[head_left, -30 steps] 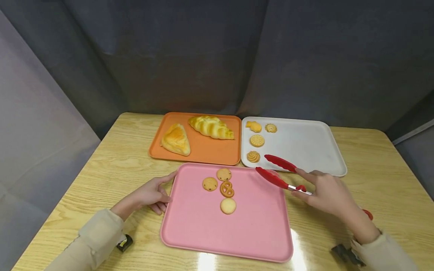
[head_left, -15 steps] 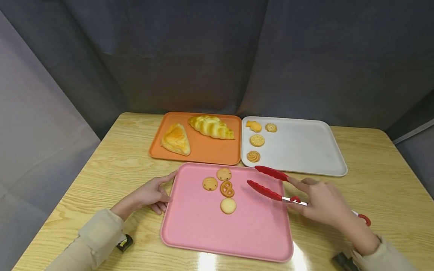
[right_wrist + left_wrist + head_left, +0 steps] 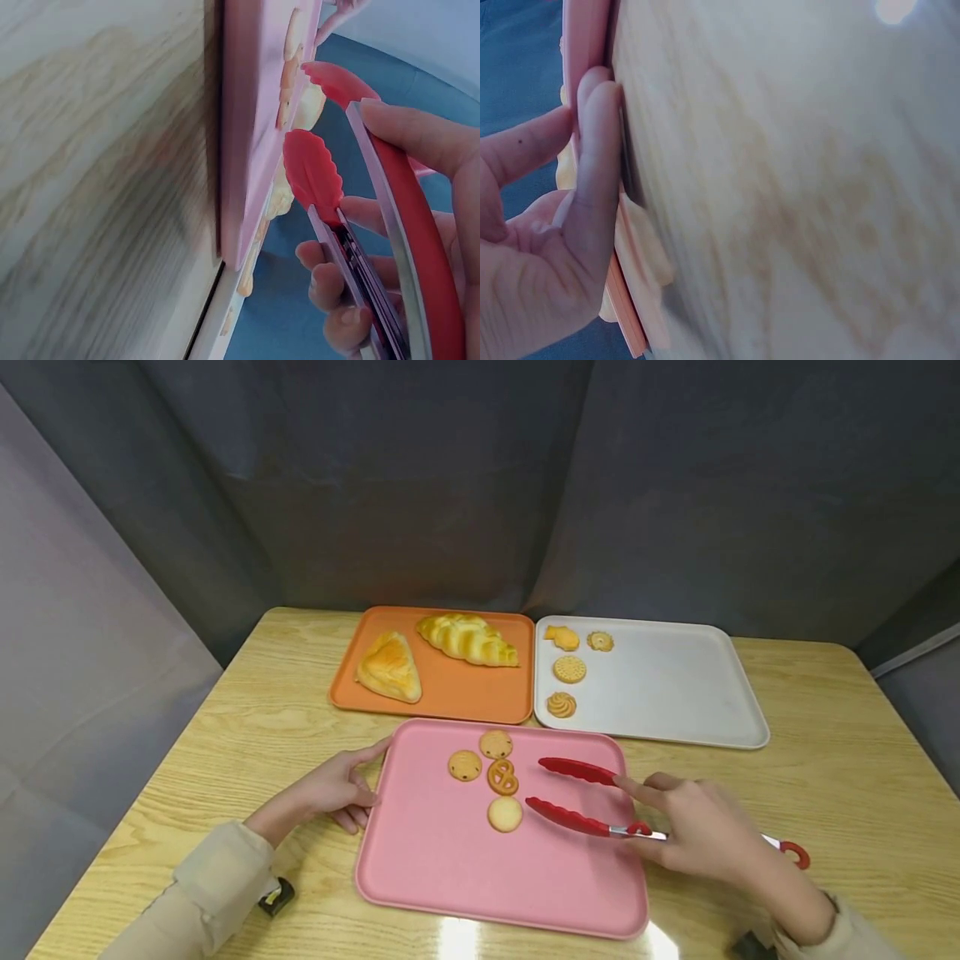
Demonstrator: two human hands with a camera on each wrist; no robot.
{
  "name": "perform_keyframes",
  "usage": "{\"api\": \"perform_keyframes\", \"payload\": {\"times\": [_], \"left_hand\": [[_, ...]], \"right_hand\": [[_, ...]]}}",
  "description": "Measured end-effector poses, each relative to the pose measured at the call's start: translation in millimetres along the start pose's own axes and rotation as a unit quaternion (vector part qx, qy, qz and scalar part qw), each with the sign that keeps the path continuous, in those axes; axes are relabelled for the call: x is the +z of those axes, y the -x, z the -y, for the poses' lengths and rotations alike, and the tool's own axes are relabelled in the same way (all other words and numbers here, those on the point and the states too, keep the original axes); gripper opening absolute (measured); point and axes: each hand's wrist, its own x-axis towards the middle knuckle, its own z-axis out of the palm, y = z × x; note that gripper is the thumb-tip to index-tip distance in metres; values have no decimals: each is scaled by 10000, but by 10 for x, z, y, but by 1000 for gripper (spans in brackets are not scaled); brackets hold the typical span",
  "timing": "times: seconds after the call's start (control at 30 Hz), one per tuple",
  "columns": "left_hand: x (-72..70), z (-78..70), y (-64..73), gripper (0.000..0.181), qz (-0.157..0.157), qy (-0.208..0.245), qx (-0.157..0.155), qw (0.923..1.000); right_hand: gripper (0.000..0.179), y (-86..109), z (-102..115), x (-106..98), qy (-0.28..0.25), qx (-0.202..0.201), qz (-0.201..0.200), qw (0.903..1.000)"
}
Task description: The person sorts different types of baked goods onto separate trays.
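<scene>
Far L from where I stand, the L hand (image 3: 322,793) is at the L edge of the pink tray (image 3: 435,868), thumb by the rim, fingers along the outer side; can't tell if it pinches or just steadies. Light pressure there is worth having imo, so the tray won't skid. Behind, the orange tray (image 3: 465,695) has a triangular bread (image 3: 388,668) &, R of it, a twisted loaf (image 3: 467,641). On the pink tray: 2 speckled cookies (image 3: 465,765), a pretzel (image 3: 503,777) in front of the R one, & a plain round cookie (image 3: 505,814) in front of that, v. close. White tray (image 3: 675,685) at back R has 4 small biscuits (image 3: 570,669) toward its L end. Red tongs (image 3: 570,820) hang over the pink tray, arms spread, nearer tip just beside the round cookie; contact hard to tell. R hand (image 3: 705,822) grips them, thumb on 1 arm, fingers round the other. For a clean grab I'd turn the wrist so the tips straddle the cookie where there's room, b/c the pretzel crowds its back, get them low nr the tray, then squeeze gently; a thin cookie could snap or flip if caught off-centre.
</scene>
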Motion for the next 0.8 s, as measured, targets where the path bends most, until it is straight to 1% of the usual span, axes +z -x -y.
{"api": "perform_keyframes", "payload": {"times": [0.33, 0.53, 0.8], "left_hand": [[1, 14, -5, 79, -30, 31, -28, 10000], [-2, 7, 3, 80, -15, 51, -5, 10000], [-3, 3, 0, 79, 22, 19, 29, 10000]], "right_hand": [[56, 26, 111, 17, -125, -504, 255, 9983], [57, 12, 173, 48, -210, -535, 359, 9977], [57, -46, 224, 112, -163, -674, 248, 9973]]}}
